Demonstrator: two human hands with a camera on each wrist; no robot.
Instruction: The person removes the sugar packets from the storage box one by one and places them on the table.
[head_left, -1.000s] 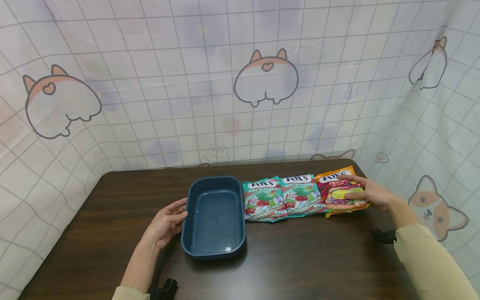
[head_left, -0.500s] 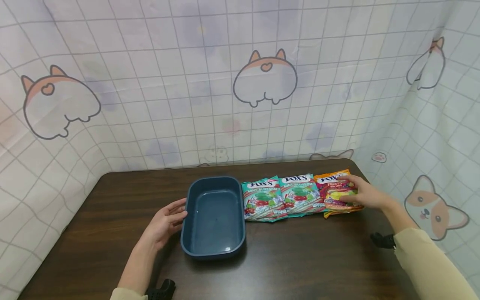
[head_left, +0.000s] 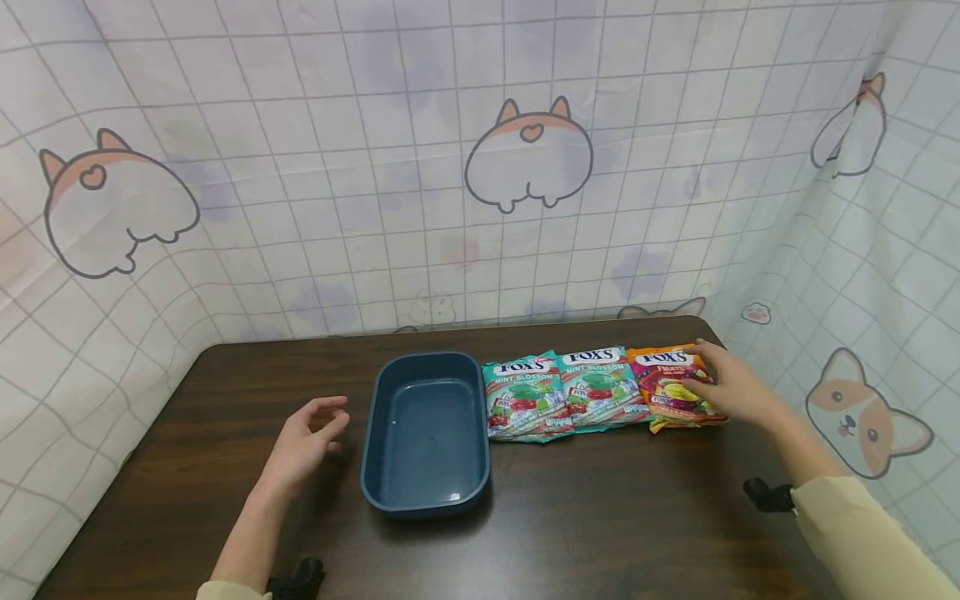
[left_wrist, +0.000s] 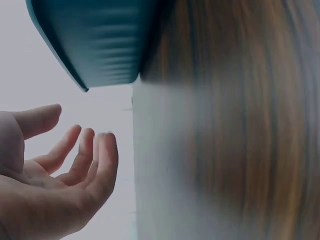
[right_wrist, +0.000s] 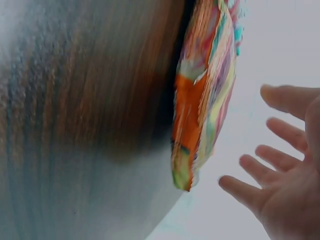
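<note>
A dark blue rectangular basin (head_left: 426, 497) stands on the brown table, with nothing inside. To its left my left hand (head_left: 298, 446) hovers, fingers loosely bent and apart from the wall of the basin (left_wrist: 100, 45). Right of the basin lie two green Fox's mint blossom candy bags (head_left: 525, 400) (head_left: 602, 387), side by side. An orange and red Fox's fruits candy bag (head_left: 670, 387) ends the row. Over its right edge is my right hand (head_left: 738, 387); in the right wrist view its spread fingers (right_wrist: 245, 192) are clear of the candy bag (right_wrist: 192, 110).
The dark wooden table (head_left: 600, 517) has its back edge close behind the candy bags. A white gridded cloth (head_left: 337, 208) with dog drawings hangs behind the table and along both sides.
My left hand has let go of the basin's side and moved left. The orange candy bag has shifted slightly left against the green ones, and my right hand has lifted off it.
</note>
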